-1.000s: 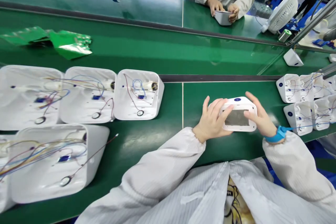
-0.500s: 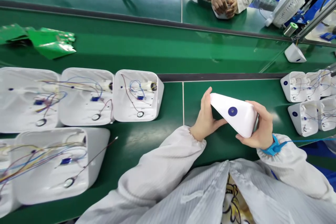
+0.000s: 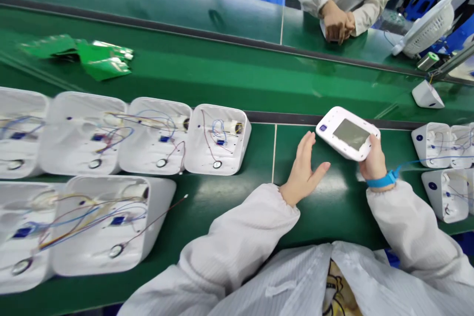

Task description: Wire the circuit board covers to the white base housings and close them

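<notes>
My right hand (image 3: 373, 159) grips the near right corner of a white electronic device (image 3: 351, 133) with a grey display in its face and a small dark blue square at its far left corner. The device is tilted above the green bench, display side up. Just to its left, my left hand (image 3: 303, 167) is open, thumb and fingers apart, and touches nothing. A blue strap with a cord circles my right wrist. Farther left, an open white housing (image 3: 218, 139) holds thin wires, a small blue board and a round metal part.
Several more open white housings with loose wires, such as this housing (image 3: 107, 227), fill the left side. Others (image 3: 431, 144) stand at the right edge. Green packaging (image 3: 105, 59) lies beyond the dark rail. A co-worker's hands (image 3: 336, 22) and a white fan (image 3: 429, 24) are across the bench.
My left hand has let go of the white device. In my right hand it has turned from its blue-dotted side to its display side. The whole view has shifted left.
</notes>
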`<state>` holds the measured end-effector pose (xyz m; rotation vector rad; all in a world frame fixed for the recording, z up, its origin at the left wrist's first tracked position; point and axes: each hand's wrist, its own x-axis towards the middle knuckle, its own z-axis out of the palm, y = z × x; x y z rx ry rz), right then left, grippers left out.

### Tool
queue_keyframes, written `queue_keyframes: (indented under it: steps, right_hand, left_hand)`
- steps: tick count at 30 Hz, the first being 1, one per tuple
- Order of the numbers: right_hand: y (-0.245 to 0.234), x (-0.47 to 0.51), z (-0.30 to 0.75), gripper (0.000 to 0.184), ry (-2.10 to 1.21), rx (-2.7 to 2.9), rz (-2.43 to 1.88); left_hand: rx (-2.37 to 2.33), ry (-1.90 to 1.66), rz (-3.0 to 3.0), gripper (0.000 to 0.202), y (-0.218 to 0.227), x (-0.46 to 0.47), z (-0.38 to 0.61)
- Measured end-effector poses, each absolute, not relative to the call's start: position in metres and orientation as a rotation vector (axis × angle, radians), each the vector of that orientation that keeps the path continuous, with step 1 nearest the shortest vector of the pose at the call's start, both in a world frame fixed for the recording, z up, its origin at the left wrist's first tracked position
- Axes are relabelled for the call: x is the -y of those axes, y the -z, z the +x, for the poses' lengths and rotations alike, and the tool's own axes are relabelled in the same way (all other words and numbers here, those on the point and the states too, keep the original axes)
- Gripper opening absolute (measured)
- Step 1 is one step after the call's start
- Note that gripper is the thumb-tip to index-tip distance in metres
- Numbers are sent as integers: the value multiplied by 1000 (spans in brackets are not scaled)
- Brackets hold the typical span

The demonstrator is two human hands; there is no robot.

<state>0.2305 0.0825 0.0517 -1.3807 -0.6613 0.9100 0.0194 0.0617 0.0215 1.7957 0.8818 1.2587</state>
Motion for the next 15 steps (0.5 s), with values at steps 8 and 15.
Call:
queue_keyframes:
  steps: [8,15]
  right_hand:
    - [-55,-252,253,62,-381,1326,-1738]
    - [-19,-209,220,29,-198,1713,-1598]
  left_hand:
    - [-885,-1100,1845,54,-27,-65,20]
    - [-922,-943,2013,42,-27,-65,25]
